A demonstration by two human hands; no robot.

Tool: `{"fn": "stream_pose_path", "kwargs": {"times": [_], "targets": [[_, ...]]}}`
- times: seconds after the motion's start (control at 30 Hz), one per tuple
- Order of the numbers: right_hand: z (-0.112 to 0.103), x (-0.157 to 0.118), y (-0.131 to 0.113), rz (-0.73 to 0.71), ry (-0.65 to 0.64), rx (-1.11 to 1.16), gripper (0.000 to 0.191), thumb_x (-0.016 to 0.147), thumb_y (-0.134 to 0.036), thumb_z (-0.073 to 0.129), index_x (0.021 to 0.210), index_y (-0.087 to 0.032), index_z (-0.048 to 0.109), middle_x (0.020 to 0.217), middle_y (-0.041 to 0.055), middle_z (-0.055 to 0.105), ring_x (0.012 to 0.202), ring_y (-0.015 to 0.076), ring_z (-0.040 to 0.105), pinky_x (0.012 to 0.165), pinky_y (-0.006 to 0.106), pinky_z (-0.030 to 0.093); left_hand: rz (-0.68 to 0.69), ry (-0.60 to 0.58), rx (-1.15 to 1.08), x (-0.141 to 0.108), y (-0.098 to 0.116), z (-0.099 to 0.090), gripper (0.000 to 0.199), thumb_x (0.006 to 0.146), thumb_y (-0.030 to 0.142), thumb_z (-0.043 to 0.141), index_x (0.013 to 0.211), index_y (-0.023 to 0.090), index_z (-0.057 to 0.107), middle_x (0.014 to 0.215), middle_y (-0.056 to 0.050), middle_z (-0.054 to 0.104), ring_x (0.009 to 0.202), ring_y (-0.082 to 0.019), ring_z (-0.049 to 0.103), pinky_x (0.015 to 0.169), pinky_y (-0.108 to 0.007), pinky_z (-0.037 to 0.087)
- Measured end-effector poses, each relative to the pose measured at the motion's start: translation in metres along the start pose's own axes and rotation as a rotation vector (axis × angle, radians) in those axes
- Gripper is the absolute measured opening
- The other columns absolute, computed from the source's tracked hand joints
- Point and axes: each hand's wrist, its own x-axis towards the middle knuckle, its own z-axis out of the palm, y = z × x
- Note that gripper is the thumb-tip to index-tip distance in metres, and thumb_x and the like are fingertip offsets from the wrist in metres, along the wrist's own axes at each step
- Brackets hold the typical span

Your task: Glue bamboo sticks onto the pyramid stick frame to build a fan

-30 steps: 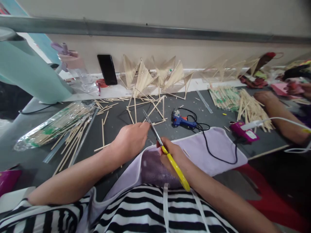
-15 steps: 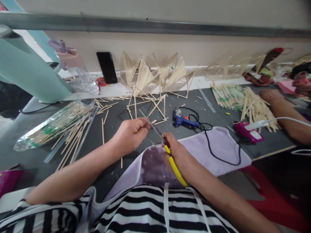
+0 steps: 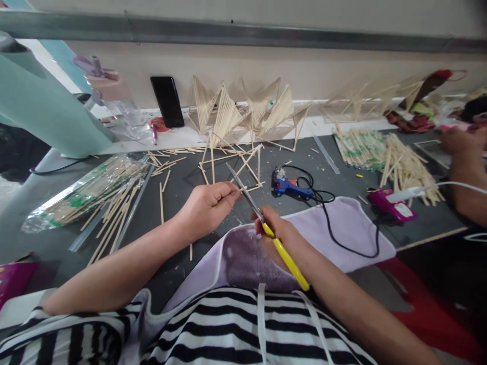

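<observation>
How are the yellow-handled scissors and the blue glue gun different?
The scissors have yellow on the handle; the glue gun is mostly blue. The scissors are in the person's right hand, while the glue gun lies on the dark table. The scissors have no cord; the glue gun has a black cord. Both are hand tools.

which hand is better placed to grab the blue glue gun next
Probably the right hand: it is nearer the blue glue gun, though it holds the yellow-handled scissors and may need to release them. The left hand is farther off.
</observation>
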Motion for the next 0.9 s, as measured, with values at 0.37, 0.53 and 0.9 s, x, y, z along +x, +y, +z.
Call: {"fn": "stream_pose_path", "kwargs": {"times": [0.37, 0.53, 0.9], "targets": [[-0.003, -0.006, -0.021, -0.010, -0.101, 0.281, 0.027, 0.062, -0.012, 0.046, 0.087, -0.021, 0.050, 0.068, -0.0051, 0.050, 0.062, 0.0102, 0.046, 0.059, 0.023, 0.037, 0.193, 0.100, 0.122, -0.004, -0.008, 0.005, 0.025, 0.092, 0.020, 0.047, 0.071, 0.015, 0.059, 0.062, 0.001, 0.055, 0.057, -0.008, 0.049, 0.057, -0.019, 0.038], [-0.003, -0.008, -0.031, 0.058, -0.123, 0.393, 0.024, 0.057, -0.012, 0.045, 0.079, -0.021, 0.046, 0.068, -0.0043, 0.049, 0.060, 0.0102, 0.046, 0.055, 0.022, 0.036, 0.226, 0.142, 0.151, -0.004, -0.010, 0.008, 0.027, 0.093, 0.021, 0.047, 0.069, 0.016, 0.058, 0.059, 0.002, 0.052, 0.054, -0.008, 0.046, 0.055, -0.020, 0.036], [-0.004, -0.013, -0.013, 0.036, -0.377, 0.828, 0.034, 0.064, -0.012, 0.048, 0.096, -0.022, 0.049, 0.070, -0.0048, 0.051, 0.048, 0.0078, 0.046, 0.044, 0.021, 0.039, 0.339, 0.175, 0.152, -0.002, -0.015, 0.009, 0.024, 0.092, 0.019, 0.049, 0.070, 0.015, 0.059, 0.057, 0.002, 0.057, 0.051, -0.007, 0.050, 0.052, -0.019, 0.038]]}}
